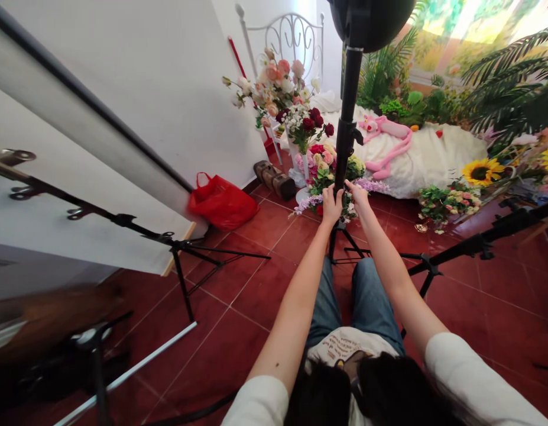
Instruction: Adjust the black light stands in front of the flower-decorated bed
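A black light stand (pixel 347 106) rises upright in front of me, with a dark round lamp head (pixel 375 21) at its top. My left hand (pixel 332 206) is wrapped round the lower part of the pole. On the pole's right side, my right hand (pixel 357 194) is raised with its fingers at the pole; whether they close on a part of it is too small to tell. Below both hands, the stand's tripod legs (pixel 344 239) spread on the red tiled floor. Bunches of artificial flowers (pixel 322 160) stand just behind the pole.
A red bag (pixel 223 202) lies by the wall. More stands, one with clamps (pixel 123 219) at left and another (pixel 482 236) at right, reach across the floor. Behind are a bed with white cloth (pixel 433 168), a pink plush toy (pixel 391 129), a sunflower (pixel 482 172) and palm leaves.
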Tool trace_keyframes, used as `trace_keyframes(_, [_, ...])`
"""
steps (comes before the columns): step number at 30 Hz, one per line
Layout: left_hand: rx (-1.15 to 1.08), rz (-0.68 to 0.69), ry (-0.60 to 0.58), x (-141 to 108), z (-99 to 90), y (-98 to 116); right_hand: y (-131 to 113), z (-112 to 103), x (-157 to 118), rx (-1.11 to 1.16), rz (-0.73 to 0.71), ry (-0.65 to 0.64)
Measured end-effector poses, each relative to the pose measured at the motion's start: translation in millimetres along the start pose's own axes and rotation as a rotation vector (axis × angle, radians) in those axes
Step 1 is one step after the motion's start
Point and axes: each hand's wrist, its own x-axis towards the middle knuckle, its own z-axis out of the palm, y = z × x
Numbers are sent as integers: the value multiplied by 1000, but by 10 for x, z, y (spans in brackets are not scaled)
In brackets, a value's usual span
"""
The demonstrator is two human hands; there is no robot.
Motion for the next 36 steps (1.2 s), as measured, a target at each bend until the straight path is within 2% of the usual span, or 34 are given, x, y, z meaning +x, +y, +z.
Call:
trace_keyframes(3, [2,-13,2,5,3,-13,-50,-132,-209,57,140,48])
trace_keyframes(6, [-6,-30,13,15,-2,1,-65,-473,-519,89,198,-31])
trace_keyframes(9, [-8,-41,34,-14,-1,82,-4,-1001,-860,91,263,-98])
trace_keyframes(11, [-2,-43,95,-100,39,168,71,-1412,-1070,67,347,-156])
trace_keyframes(13, [10,-87,244,-260,138,258,157,-1826,-1255,51,378,-124])
trace_keyframes(15, [31,-211,442,-479,299,327,236,-2204,-1418,78,371,-55])
trace_keyframes(16, [36,-276,488,-599,397,351,269,-2371,-1494,96,365,-8])
trace_keyframes(17, [29,-321,469,-717,502,370,296,-2520,-1569,116,360,42])
trace_keyframes(19, [-42,-366,292,-923,725,408,325,-2761,-1711,168,346,143])
trace_keyframes(21, [-181,-363,0,-1068,954,480,319,-2931,-1841,234,316,234])
trace_keyframes(23, [-328,-316,-286,-1151,1187,614,274,-3043,-1952,306,280,312])
trace_keyframes(25, [-440,-237,-491,-1190,1428,821,191,-3116,-2037,378,259,356])
trace_keyframes(29, [-608,-115,-736,-1238,1929,1367,-40,-3201,-2129,534,213,348])
trace_keyframes(32, [-686,-69,-861,-1310,2286,1745,-209,-3256,-2130,600,125,340])
trace_keyframes(36, [-640,-88,-975,-1448,2609,2014,-374,-3346,-2060,762,78,386])
